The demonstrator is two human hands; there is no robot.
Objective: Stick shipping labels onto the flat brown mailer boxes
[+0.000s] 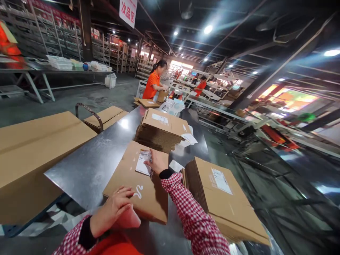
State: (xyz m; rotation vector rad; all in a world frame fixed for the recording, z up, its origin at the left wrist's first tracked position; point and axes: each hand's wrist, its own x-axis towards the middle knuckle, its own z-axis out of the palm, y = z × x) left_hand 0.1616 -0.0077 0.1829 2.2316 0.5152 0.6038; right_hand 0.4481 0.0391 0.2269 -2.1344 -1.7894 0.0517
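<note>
A flat folded carton [122, 173] lies on the metal table in front of me, with a white curly mark. On its upper part is a white printed label [143, 163]. My right hand [156, 161] rests on the label's right side, fingers apart and pressing it. My left hand [113, 210] is at the carton's near left edge, fingers together and curled, with a pale pinkish-white sheet [130, 217] held under the thumb side. Behind the carton stands a stack of flat cartons [172, 125] with a label on top. Another labelled stack [228, 198] lies to the right.
The metal table [101, 156] extends forward. Large cardboard boxes [39, 141] stand at the left beside a curved handle [91, 113]. A small white paper [175, 165] lies between the stacks. A person in orange [152, 85] works at the far end; shelves and benches stand beyond.
</note>
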